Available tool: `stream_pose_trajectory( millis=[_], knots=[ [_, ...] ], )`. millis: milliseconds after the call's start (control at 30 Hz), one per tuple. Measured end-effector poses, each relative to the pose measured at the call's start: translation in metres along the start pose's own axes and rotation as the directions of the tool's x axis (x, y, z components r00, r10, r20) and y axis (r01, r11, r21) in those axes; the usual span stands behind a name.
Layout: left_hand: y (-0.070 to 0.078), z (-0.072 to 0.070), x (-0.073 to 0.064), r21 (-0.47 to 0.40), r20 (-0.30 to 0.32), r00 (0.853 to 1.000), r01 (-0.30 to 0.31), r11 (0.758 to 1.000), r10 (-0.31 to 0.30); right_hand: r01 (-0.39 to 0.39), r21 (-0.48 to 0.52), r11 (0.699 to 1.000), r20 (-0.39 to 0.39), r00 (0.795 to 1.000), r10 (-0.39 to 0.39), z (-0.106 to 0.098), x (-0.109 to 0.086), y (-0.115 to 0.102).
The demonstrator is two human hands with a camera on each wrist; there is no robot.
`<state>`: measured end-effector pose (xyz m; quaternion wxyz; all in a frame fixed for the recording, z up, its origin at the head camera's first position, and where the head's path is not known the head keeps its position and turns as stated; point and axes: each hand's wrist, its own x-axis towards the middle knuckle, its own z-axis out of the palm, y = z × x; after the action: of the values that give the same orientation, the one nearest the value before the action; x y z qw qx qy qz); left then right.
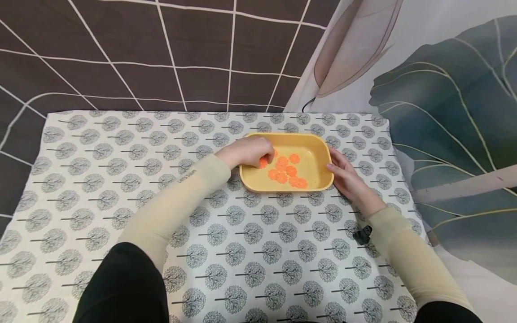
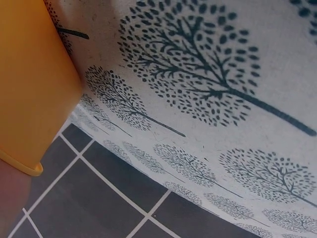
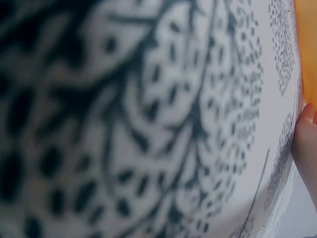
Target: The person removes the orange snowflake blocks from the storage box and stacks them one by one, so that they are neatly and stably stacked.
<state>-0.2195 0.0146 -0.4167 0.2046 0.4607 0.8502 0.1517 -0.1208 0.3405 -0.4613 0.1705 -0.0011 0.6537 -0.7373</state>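
A yellow rectangular basin (image 1: 317,157) with rounded corners stands on the cloth, holding several orange flower-shaped carrot slices (image 1: 281,176). My left hand (image 1: 251,151) reaches over its left rim, fingers curled down and pinching a carrot slice (image 1: 263,162) near the left wall. On the opposite side my right hand (image 1: 346,176) holds the basin, its thumb at the right rim and the fingers along the outer wall. The left wrist view catches the basin's outer wall (image 2: 34,79) up close. Only part of the right hand (image 3: 308,144) appears in the right wrist view.
A white cloth (image 1: 250,251) printed with grey trees covers the table. Behind the far edge hangs a dark fabric (image 1: 202,49) with a white grid, and at the right a leaf-patterned curtain (image 1: 444,116). A small black object (image 1: 362,235) is by the right cuff.
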Motion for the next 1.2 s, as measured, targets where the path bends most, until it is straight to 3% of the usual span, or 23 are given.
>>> stream_pose_trajectory(
  millis=[433,833,1067,1200],
  knots=[
    [0.004,0.001,0.002,-0.047,-0.038,0.999,-0.003,0.999,0.002,-0.013,-0.012,1.0,-0.018,1.0,0.013,-0.003,-0.003,-0.004],
    [0.007,-0.009,-0.003,-0.128,-0.021,0.999,0.027,0.991,-0.03,-0.017,0.001,1.0,-0.021,1.0,0.017,-0.004,-0.001,-0.002],
    [0.004,-0.023,-0.014,-0.231,-0.116,0.993,0.002,0.973,-0.029,-0.005,0.03,1.0,-0.015,1.0,0.005,-0.004,-0.001,0.0],
    [-0.003,-0.034,-0.03,-0.334,-0.17,0.984,-0.008,0.942,-0.053,-0.003,0.03,1.0,-0.013,1.0,0.004,-0.003,0.002,0.0]
  ],
)
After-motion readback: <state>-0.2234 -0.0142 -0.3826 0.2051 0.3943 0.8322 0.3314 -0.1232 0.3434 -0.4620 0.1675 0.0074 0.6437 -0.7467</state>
